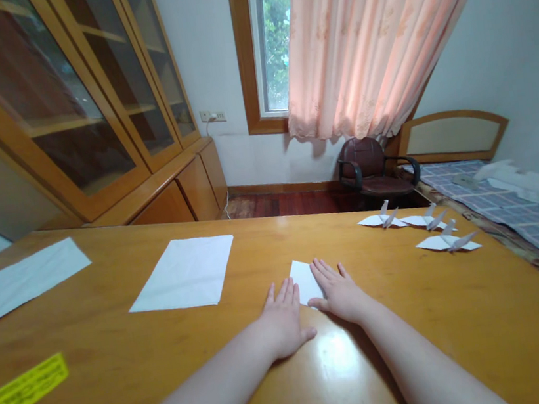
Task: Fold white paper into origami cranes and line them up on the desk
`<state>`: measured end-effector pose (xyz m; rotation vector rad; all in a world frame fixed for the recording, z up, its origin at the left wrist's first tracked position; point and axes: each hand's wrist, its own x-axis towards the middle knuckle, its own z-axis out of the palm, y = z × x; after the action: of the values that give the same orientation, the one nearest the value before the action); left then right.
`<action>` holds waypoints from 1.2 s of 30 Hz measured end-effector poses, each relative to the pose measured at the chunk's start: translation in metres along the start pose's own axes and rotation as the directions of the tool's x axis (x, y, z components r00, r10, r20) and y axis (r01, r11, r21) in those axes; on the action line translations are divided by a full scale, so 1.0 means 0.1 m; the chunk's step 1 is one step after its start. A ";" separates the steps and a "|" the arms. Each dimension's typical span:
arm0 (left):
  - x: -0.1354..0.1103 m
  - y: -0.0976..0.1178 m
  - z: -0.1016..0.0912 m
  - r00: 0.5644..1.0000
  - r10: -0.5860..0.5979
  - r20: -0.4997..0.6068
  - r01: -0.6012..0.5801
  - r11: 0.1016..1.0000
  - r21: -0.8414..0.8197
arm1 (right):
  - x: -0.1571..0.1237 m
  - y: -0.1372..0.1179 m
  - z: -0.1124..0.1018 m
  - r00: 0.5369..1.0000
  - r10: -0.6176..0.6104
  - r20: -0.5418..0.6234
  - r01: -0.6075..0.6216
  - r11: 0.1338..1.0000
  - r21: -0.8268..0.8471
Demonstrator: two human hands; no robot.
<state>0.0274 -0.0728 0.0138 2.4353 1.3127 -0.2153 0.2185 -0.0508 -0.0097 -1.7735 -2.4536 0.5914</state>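
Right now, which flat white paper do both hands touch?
The small piece at center, its edges under the left hand and right hand; the larger sheet and the long sheet at far left lie untouched.

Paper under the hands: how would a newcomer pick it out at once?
On the wooden desk, find the left hand and right hand. Between and partly under them lies a small white paper. It is smaller than the white sheets to its left and flat, unlike the paper birds to its right.
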 end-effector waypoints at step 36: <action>0.14 -0.15 -0.20 0.907 -0.214 -0.362 0.233 0.973 0.008 | -0.03 -0.06 -0.03 0.999 0.029 0.046 -0.027 0.998 -0.056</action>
<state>0.0226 -0.0466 0.0246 2.4410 1.7653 0.1521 0.2152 -0.0538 -0.0042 -1.8379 -2.5030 0.5797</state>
